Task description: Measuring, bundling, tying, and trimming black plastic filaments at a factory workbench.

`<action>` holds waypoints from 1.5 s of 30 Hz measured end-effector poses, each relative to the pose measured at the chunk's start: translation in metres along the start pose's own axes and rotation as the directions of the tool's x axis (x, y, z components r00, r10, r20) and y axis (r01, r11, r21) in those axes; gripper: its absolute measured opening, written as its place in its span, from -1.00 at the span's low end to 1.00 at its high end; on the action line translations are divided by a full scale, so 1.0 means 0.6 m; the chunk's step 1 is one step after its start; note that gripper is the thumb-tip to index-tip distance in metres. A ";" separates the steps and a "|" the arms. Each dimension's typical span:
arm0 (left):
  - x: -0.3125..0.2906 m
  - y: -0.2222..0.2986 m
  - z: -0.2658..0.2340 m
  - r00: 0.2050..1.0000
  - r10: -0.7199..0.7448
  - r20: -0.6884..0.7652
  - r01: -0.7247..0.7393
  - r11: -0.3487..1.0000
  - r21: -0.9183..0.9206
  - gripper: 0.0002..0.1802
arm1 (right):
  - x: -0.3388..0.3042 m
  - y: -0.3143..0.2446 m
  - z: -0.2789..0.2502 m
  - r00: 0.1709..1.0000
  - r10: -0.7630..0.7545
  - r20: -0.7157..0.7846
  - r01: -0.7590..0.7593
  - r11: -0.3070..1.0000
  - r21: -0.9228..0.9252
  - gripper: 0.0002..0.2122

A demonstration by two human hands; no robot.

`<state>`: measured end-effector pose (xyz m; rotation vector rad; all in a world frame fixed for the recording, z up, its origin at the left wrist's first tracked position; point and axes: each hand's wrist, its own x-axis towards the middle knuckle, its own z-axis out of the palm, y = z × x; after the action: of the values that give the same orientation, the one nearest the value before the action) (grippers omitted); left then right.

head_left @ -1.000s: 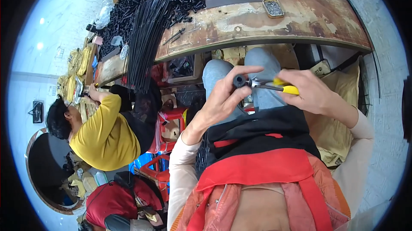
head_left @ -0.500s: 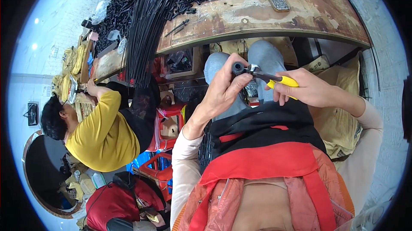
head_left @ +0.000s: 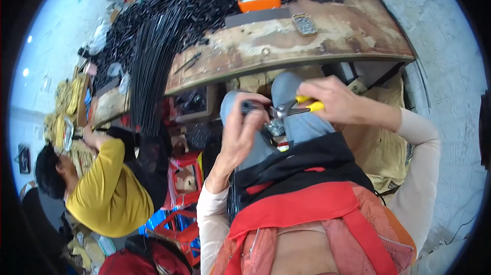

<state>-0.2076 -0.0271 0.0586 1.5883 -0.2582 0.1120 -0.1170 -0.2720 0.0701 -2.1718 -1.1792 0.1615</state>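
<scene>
L hand [head_left: 236, 134] noted at approx. ctr of view, above the lap; fingers curled, black piece [head_left: 248, 106] gripped betw. thumb & fingers, its round end turned up twd. cam.; rest of piece hidden by the fingers, so length n/d. R hand [head_left: 332, 100] seen to R of it, closed round the yellow-handled pliers [head_left: 283, 110]; handles partly covered by palm & fingers, both handle ends blurred. Metal plier head pointed at L hand, right beside its fingertips; whether the black piece is touched by the jaws can't be told, nor whether anything small is held in them. Under the pliers, a shiny item [head_left: 276, 128] is partly covered, kind unclear. Grey-clad knees [head_left: 287, 88] seen below/behind hands, partly covered by them. Beyond: worn wooden table [head_left: 353, 40], on which are noted an orange box [head_left: 260, 5], contents indistinct; a small tray [head_left: 307, 34] w/ tiny metal bits, too small to be told apart; a thin black rod [head_left: 188, 63]; & a heap of black parts [head_left: 209, 6], cut off at top edge. Bundle of black strips [head_left: 153, 60] laid over table edge at L, lower ends hung down. Co-worker in yellow top [head_left: 110, 193] seen at far L, hands small & hard to make out. Red stool [head_left: 185, 165] partly hidden betw. the two people.
</scene>
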 end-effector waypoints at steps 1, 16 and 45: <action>0.013 0.002 -0.005 0.995 0.009 -0.103 -0.008 1.000 0.009 -0.77 | 0.016 0.051 -0.003 0.932 -0.317 -0.174 0.272 0.932 -0.240 -0.85; 0.065 -0.064 0.007 0.999 0.023 0.035 -0.017 0.989 -0.144 -0.52 | 0.155 0.327 -0.071 0.961 0.028 -0.275 -0.200 0.758 -0.621 -0.79; -0.010 0.010 0.002 0.973 0.229 -0.017 -0.229 0.964 -0.138 -0.65 | 0.156 0.320 -0.113 0.922 0.289 -0.258 -0.361 0.881 -0.305 -0.79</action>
<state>-0.2150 -0.0278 0.0630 1.4156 -0.4404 0.2681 0.1003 -0.3043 0.0265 -2.6181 -0.7569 -0.1398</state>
